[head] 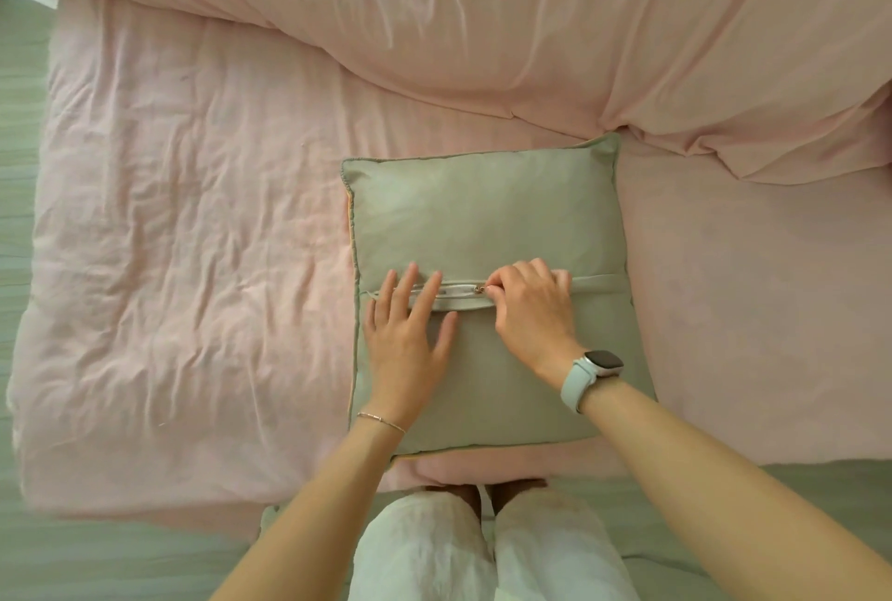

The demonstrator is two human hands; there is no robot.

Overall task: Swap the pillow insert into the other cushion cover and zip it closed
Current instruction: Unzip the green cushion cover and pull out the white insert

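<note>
- The right hand [531, 306] is curled tight, thumb and forefinger pinched on the zipper pull [479, 290] about midway along the zip line; a watch [596, 373] sits on that wrist.
- The left hand [408, 330] lies flat and spread, holding nothing, its fingers pressing the fabric across the open stretch of the zipper [451, 296] near the cover's left edge.
- Between the two hands the zip gapes, with pale material showing inside; to the right of the pull the seam looks closed.
- The green cushion cover [482, 214] is filled and plump, lying zip side up on the pink bed sheet [193, 238], near the bed's front edge just ahead of the person's knees.
- My judgement: the cushion is light and soft and will give and bunch under any pull, so the fabric needs bracing flat beside the slider; the small metal pull is the only firm thing to grip.
- Both forearms reach forward and down, the right wrist bent inward toward the pull, the left roughly straight.
- A rumpled pink duvet [482, 21] lies beyond the cushion, touching its far right corner.
</note>
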